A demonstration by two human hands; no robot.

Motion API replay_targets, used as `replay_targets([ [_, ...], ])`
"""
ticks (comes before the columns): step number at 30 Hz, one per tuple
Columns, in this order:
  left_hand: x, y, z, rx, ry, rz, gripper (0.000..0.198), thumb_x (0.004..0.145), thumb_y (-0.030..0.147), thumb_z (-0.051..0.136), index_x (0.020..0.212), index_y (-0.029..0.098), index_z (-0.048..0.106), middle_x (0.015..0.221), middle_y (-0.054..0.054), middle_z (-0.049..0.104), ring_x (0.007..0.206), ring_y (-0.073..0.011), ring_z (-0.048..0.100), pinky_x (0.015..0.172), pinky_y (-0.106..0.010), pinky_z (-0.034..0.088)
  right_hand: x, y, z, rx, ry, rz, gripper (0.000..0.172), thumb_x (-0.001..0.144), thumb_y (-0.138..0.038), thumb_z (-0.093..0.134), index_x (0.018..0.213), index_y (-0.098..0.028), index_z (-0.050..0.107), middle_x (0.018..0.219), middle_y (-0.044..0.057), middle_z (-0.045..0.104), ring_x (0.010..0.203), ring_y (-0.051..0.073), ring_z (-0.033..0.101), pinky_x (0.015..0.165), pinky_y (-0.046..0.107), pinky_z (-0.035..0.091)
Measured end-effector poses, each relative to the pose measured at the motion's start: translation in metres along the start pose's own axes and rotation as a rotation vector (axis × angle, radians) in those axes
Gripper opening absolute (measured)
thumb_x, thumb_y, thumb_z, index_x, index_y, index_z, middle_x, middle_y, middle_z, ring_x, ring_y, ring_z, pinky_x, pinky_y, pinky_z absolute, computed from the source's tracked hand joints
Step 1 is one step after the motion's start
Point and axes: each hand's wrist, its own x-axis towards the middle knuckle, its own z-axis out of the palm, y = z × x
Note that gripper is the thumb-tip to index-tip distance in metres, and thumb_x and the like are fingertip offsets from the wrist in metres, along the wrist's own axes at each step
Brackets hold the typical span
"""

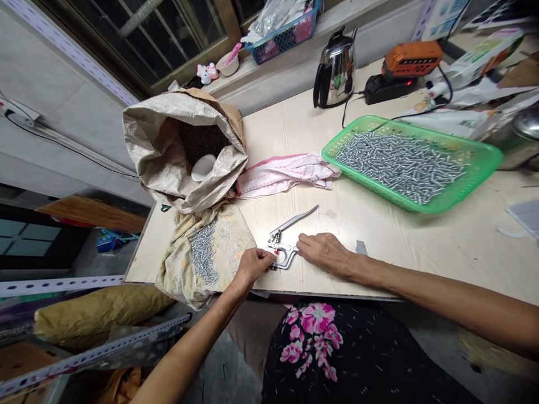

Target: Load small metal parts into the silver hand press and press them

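Observation:
On the table near its front edge lies a grey hand-press tool (288, 257), like snap pliers, its long upper handle (297, 219) raised and a spring at the pivot. Closed around the end of its lower handle is my right hand (322, 252). My left hand (254, 264) pinches at the jaw, by a small red part; whatever lies between the fingertips is too small to make out. Left of that hand, small silver metal pins (204, 255) are heaped on a yellowish patterned cloth (231, 227).
A green plastic basket (446, 206) full of similar pins stands at right. Behind the cloth is an open woven sack (147, 134) with a white scoop-like piece (204, 167) inside. A pink-white towel (286, 175), a steel kettle (337, 67) and an orange battery (412, 59) are farther back.

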Motion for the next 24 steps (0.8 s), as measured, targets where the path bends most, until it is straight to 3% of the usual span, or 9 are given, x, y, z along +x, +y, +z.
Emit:
replay_targets([
  [3, 0.001, 0.0, 0.0, -0.028, -0.01, -0.017, 0.024, 0.066, 0.036, 0.068, 0.055, 0.015, 0.065, 0.046, 0.0, 0.057, 0.049, -0.0121, 0.053, 0.05, -0.022, 0.039, 0.001, 0.006, -0.011, 0.058, 0.02, 0.023, 0.017, 0.096, -0.032, 0.05, 0.098, -0.017, 0.058, 0.104, 0.01, 0.062, 0.088, 0.022, 0.055, 0.073, 0.035, 0.04],
  [6, 0.0, 0.003, 0.0, -0.104, -0.041, -0.042, 0.023, 0.065, 0.035, 0.069, 0.055, 0.015, 0.065, 0.048, 0.001, 0.057, 0.047, -0.0102, 0.049, 0.049, -0.021, 0.038, 0.002, 0.017, -0.021, 0.054, 0.056, 0.098, 0.067, 0.082, -0.058, 0.063, 0.13, -0.013, 0.048, 0.141, 0.022, 0.044, 0.125, 0.037, 0.042, 0.098, 0.052, 0.036],
  [7, 0.0, 0.004, 0.0, -0.127, -0.05, -0.054, 0.023, 0.064, 0.035, 0.069, 0.054, 0.015, 0.064, 0.048, 0.001, 0.057, 0.047, -0.0097, 0.048, 0.049, -0.021, 0.038, 0.003, 0.021, -0.022, 0.048, 0.047, 0.126, 0.083, 0.077, -0.064, 0.065, 0.137, -0.011, 0.042, 0.146, 0.025, 0.037, 0.132, 0.041, 0.034, 0.102, 0.057, 0.031],
  [9, 0.0, 0.006, 0.0, -0.156, -0.061, -0.076, 0.023, 0.064, 0.033, 0.069, 0.053, 0.014, 0.063, 0.048, 0.001, 0.056, 0.046, -0.0089, 0.046, 0.048, -0.021, 0.037, 0.003, 0.028, -0.023, 0.046, -0.001, 0.154, 0.097, 0.072, -0.07, 0.065, 0.142, -0.009, 0.037, 0.148, 0.027, 0.035, 0.138, 0.044, 0.025, 0.107, 0.063, 0.023],
  [12, 0.0, 0.009, -0.001, -0.164, -0.067, -0.087, 0.022, 0.063, 0.031, 0.069, 0.051, 0.015, 0.062, 0.047, 0.002, 0.054, 0.045, -0.0084, 0.045, 0.048, -0.021, 0.037, 0.004, 0.032, -0.023, 0.057, -0.058, 0.158, 0.093, 0.075, -0.068, 0.063, 0.142, -0.009, 0.038, 0.144, 0.025, 0.041, 0.136, 0.045, 0.029, 0.107, 0.067, 0.019],
  [18, 0.0, 0.011, -0.002, -0.146, -0.079, -0.103, 0.023, 0.064, 0.03, 0.069, 0.05, 0.015, 0.06, 0.046, 0.002, 0.053, 0.044, -0.0085, 0.044, 0.048, -0.022, 0.037, 0.009, 0.027, -0.032, 0.053, -0.055, 0.163, 0.08, 0.078, -0.056, 0.066, 0.14, -0.012, 0.041, 0.131, 0.021, 0.053, 0.12, 0.038, 0.046, 0.105, 0.067, 0.022],
  [24, 0.0, 0.008, 0.0, -0.103, -0.069, -0.108, 0.022, 0.066, 0.031, 0.068, 0.054, 0.014, 0.061, 0.047, 0.003, 0.052, 0.046, -0.0088, 0.046, 0.049, -0.021, 0.039, 0.007, 0.024, -0.034, 0.049, -0.047, 0.149, 0.07, 0.083, -0.048, 0.066, 0.139, -0.014, 0.042, 0.121, 0.016, 0.059, 0.111, 0.034, 0.05, 0.105, 0.063, 0.024],
])
